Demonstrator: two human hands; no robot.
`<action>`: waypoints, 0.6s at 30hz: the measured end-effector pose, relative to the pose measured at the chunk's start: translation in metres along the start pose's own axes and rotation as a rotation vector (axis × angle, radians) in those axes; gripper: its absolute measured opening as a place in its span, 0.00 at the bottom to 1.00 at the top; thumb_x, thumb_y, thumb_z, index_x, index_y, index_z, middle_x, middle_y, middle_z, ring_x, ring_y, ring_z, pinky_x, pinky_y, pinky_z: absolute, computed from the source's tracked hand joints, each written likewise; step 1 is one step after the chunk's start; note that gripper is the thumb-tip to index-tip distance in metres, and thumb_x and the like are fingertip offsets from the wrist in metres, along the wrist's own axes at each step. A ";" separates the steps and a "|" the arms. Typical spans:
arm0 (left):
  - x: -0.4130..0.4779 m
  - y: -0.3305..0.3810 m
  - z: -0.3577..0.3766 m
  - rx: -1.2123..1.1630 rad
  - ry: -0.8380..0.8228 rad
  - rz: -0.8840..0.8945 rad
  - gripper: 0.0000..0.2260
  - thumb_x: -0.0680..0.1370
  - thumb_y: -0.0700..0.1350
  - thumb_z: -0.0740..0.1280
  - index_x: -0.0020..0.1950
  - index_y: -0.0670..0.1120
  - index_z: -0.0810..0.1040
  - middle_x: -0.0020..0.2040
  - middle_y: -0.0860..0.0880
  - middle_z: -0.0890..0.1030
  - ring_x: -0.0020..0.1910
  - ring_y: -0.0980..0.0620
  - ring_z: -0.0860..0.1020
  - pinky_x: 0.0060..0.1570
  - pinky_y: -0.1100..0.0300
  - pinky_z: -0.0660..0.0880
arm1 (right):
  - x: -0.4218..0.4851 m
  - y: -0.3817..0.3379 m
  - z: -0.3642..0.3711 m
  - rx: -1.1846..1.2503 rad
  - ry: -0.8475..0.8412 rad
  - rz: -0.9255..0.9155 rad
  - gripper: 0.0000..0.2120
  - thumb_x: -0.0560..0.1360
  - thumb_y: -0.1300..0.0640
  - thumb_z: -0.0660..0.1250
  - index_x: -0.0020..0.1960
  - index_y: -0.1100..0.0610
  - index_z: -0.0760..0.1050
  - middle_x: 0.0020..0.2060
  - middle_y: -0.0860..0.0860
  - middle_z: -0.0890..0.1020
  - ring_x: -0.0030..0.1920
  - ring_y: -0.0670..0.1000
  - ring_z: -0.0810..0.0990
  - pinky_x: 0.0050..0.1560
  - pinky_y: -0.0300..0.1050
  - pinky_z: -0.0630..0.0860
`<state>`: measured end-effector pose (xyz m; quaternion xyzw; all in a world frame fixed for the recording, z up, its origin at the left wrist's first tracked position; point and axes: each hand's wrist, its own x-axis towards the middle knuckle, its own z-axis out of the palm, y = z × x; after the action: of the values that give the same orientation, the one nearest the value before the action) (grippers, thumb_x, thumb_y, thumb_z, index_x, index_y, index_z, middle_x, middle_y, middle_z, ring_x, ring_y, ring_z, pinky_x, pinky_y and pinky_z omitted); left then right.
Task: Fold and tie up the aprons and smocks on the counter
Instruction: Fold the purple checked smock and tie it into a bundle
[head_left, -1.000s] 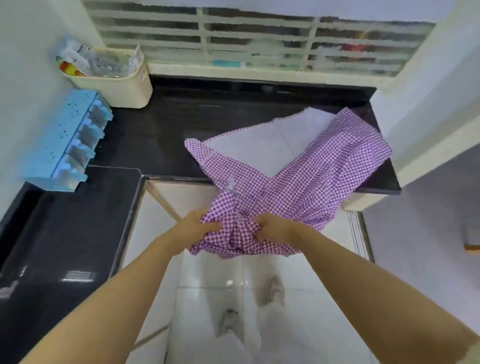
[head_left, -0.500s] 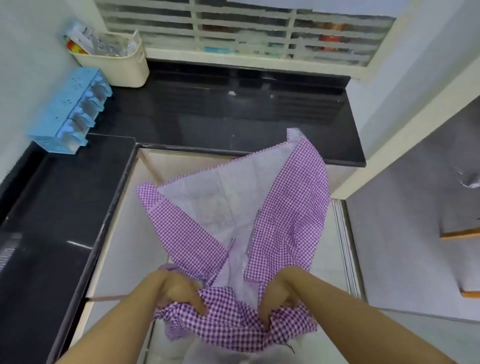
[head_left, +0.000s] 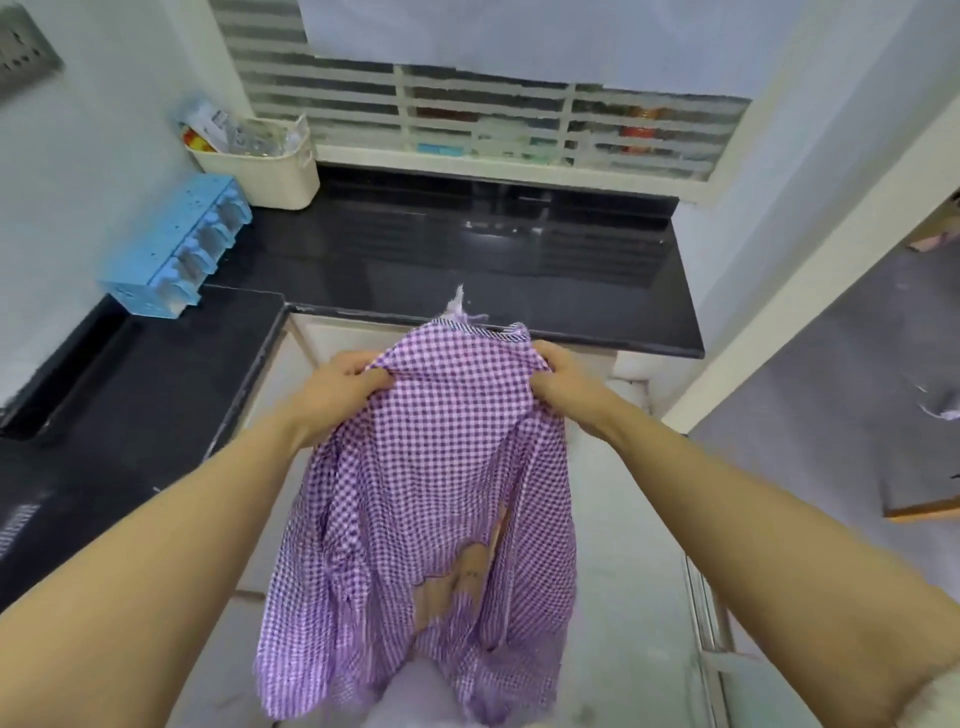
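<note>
Purple checked smock (head_left: 426, 499) hanging in mid-air before the black counter (head_left: 467, 260), left hand (head_left: 337, 389) and right hand (head_left: 563, 387) each pinching its top edge, hem blurred, printed patch unclear

My left hand (head_left: 343, 389) and right hand (head_left: 566, 387) were bare, and both forearms (head_left: 182, 545) were bare as far up as could be seen. Near my right elbow showed a pale, fuzzy edge (head_left: 937, 701), perhaps a sleeve, blurred.
</note>
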<state>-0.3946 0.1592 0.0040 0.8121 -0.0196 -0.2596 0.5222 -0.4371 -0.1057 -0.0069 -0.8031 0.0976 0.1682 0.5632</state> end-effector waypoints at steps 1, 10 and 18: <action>0.002 0.006 -0.002 0.061 0.015 0.030 0.12 0.78 0.37 0.61 0.55 0.45 0.82 0.52 0.47 0.84 0.52 0.47 0.81 0.54 0.52 0.77 | 0.001 -0.003 -0.004 -0.038 -0.027 -0.018 0.15 0.76 0.68 0.58 0.56 0.53 0.76 0.48 0.46 0.80 0.46 0.44 0.78 0.48 0.41 0.74; 0.020 0.021 -0.030 0.024 -0.162 0.036 0.21 0.77 0.30 0.62 0.61 0.52 0.80 0.55 0.55 0.83 0.52 0.55 0.81 0.39 0.68 0.76 | 0.026 0.002 -0.003 -0.060 0.035 0.065 0.14 0.74 0.73 0.62 0.55 0.61 0.77 0.52 0.56 0.82 0.53 0.55 0.81 0.53 0.49 0.80; 0.047 0.021 -0.033 -0.030 -0.250 -0.038 0.06 0.78 0.39 0.67 0.53 0.46 0.82 0.42 0.53 0.86 0.38 0.54 0.84 0.32 0.66 0.77 | 0.031 0.012 -0.008 -0.058 0.009 0.191 0.18 0.68 0.69 0.75 0.57 0.60 0.78 0.54 0.55 0.82 0.56 0.58 0.80 0.63 0.57 0.76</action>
<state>-0.3340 0.1633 0.0134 0.7657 -0.0653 -0.3691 0.5227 -0.4111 -0.1161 -0.0267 -0.8067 0.1713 0.2205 0.5209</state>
